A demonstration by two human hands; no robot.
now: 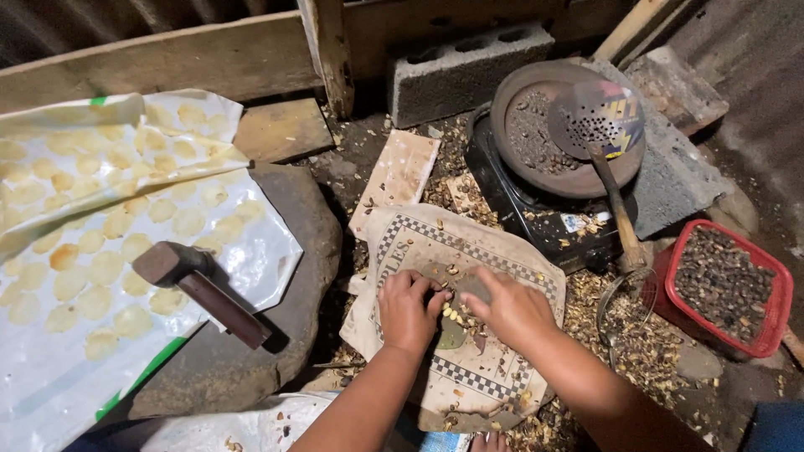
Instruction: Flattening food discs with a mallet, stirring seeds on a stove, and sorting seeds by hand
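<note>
Resting: two hands, left hand (408, 308), right hand (508, 307), one cloth (419, 243).

Two hands are showing, the left hand (408, 308) and the right hand (508, 305), both lying on one checkered cloth sack (494, 251). One hammer (201, 289) is resting on one large flat stone (293, 276). One plastic sheet (50, 368) is carrying dozens of pale flattened discs (105, 268), too many for counting exactly. One round pan (536, 142), one perforated ladle (599, 117), one red tub (775, 322) and two concrete blocks (469, 71) are sitting nearby.
</note>
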